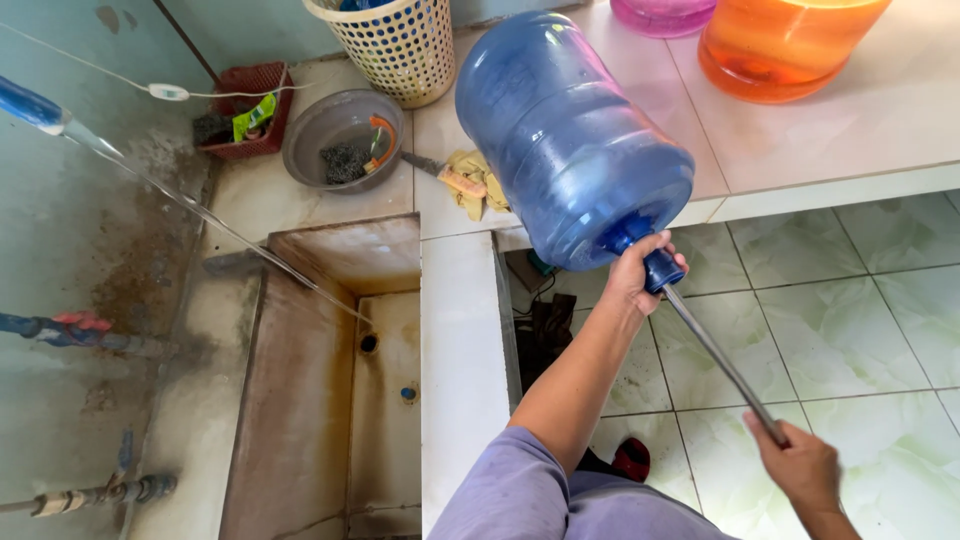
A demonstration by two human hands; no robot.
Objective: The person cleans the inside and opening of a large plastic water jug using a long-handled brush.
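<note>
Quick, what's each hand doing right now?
Left hand: closed around the neck of the blue water jug, holding it tilted.
Right hand: closed on the metal rod that runs into the jug's mouth.

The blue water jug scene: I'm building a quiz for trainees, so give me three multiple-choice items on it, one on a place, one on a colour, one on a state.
1. Where does the blue water jug lie?
A. in the sink
B. tipped on the tiled counter
C. on the floor

2. What colour is the tub at the counter's far end?
A. orange
B. green
C. black

3. What is the left hand doing?
A. hanging free
B. resting flat on the counter
C. gripping the jug's neck

Answers:
1 B, the jug rests on its side on the counter, its neck past the edge.
2 A, the tub is see-through orange.
3 C, its fingers wrap the neck, while the right hand holds the metal rod that runs into the mouth.
</note>
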